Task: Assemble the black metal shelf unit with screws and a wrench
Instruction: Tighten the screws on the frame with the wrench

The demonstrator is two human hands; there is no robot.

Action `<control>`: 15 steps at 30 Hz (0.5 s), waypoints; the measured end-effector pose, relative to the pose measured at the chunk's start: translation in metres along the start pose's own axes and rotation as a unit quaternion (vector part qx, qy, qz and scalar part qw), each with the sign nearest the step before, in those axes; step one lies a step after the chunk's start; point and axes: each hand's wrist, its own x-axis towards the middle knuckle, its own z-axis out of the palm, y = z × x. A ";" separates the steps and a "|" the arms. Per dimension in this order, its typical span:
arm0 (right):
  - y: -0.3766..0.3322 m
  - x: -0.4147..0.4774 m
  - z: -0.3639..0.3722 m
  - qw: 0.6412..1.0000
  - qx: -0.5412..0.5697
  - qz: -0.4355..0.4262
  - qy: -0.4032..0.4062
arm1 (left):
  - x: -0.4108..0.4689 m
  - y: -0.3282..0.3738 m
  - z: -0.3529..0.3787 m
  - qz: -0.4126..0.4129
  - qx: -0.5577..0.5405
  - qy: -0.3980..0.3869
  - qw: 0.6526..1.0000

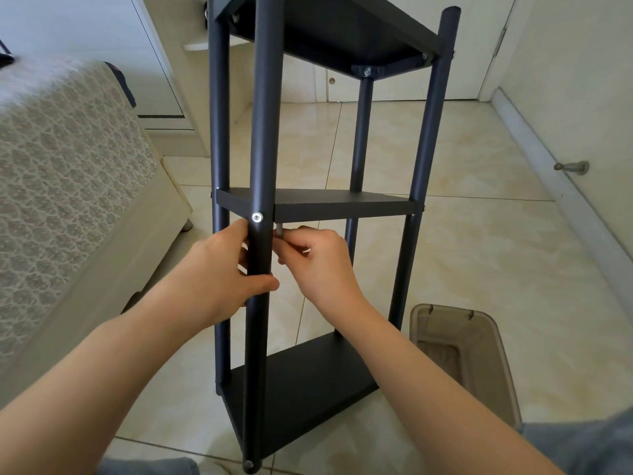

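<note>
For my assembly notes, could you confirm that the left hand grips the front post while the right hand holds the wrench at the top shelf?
Not quite: the head view shows the right hand holding the wrench just under the middle shelf, not the top one. The left hand does grip the front post.

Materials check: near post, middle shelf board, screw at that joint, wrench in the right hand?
Near post: likely steel tube, matte black coat; round, faint sheen streak.
Middle shelf: matte black panel, metal or coated board, unclear; flat, grainless face.
Screw: bright bare or plated metal; shiny head.
Wrench: grey metal by its glint, mostly hidden by the right hand.
</note>
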 end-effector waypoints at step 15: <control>0.019 0.003 0.026 0.977 -0.029 -0.148 0.150 | -0.001 -0.008 -0.002 0.003 -0.015 0.005 1.000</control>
